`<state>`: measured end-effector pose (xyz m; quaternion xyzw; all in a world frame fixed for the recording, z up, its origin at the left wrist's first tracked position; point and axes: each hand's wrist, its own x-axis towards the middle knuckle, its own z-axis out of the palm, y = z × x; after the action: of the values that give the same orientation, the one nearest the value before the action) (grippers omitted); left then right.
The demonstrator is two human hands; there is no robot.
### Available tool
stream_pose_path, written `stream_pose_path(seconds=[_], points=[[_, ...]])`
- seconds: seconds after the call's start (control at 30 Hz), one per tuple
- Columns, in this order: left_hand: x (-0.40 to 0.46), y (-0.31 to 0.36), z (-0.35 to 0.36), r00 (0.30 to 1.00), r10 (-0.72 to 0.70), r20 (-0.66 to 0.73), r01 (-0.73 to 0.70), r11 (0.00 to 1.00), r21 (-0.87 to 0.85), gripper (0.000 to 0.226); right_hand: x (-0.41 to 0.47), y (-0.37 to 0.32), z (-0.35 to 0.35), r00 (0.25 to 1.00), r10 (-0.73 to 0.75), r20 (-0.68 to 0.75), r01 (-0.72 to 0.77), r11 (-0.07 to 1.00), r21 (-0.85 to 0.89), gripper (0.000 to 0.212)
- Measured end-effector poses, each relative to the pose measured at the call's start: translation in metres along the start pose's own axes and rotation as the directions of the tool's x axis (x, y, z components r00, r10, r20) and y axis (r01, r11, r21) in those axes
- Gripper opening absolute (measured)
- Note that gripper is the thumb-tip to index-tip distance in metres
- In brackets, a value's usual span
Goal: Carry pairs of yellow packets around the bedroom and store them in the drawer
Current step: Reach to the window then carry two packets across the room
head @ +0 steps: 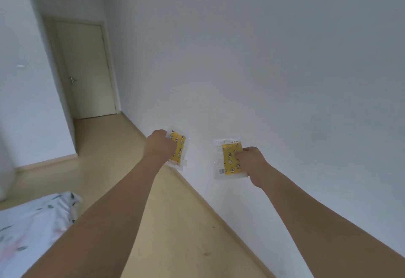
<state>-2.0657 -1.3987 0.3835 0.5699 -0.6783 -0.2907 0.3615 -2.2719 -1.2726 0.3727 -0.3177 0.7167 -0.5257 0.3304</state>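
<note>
Both arms reach forward at mid height. My left hand (159, 146) grips a yellow packet (179, 148) in a clear wrapper, printed with small flower shapes, held upright. My right hand (252, 163) pinches a second yellow packet (228, 159) of the same kind, its clear wrapper edge and a barcode showing at the left. The two packets are apart, side by side in front of a white wall. No drawer is in view.
A white wall (263, 69) runs along the right, meeting a pale wooden floor (175, 223). A shut beige door (87, 69) stands at the far left end. A bed corner with a floral sheet (32, 229) lies at the lower left.
</note>
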Motion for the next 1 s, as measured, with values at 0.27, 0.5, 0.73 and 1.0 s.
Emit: stream_pose_path(seconds=[0.27, 0.5, 0.73, 1.0], points=[[0.128, -0.058, -0.034, 0.976, -0.167, -0.143, 0.158, 0.985, -0.071, 0.021, 0.142, -0.038, 0.129, 0.978, 0.012, 0.208, -0.010, 1.000, -0.009, 0.015], [0.253, -0.113, -0.029, 0.924, -0.293, -0.246, 0.266, 0.954, -0.138, 0.015, 0.280, -0.057, 0.232, 0.939, 0.019, 0.344, -0.016, 1.000, -0.013, 0.019], [0.417, -0.125, -0.038, 0.867, -0.340, -0.365, 0.313, 0.941, -0.131, 0.017, 0.443, -0.119, 0.321, 0.914, -0.053, 0.402, 0.049, 0.999, 0.020, 0.013], [0.559, -0.164, -0.063, 0.827, -0.387, -0.407, 0.339, 0.922, -0.188, 0.014, 0.556, -0.177, 0.466, 0.843, -0.066, 0.534, 0.092, 0.996, -0.022, 0.021]])
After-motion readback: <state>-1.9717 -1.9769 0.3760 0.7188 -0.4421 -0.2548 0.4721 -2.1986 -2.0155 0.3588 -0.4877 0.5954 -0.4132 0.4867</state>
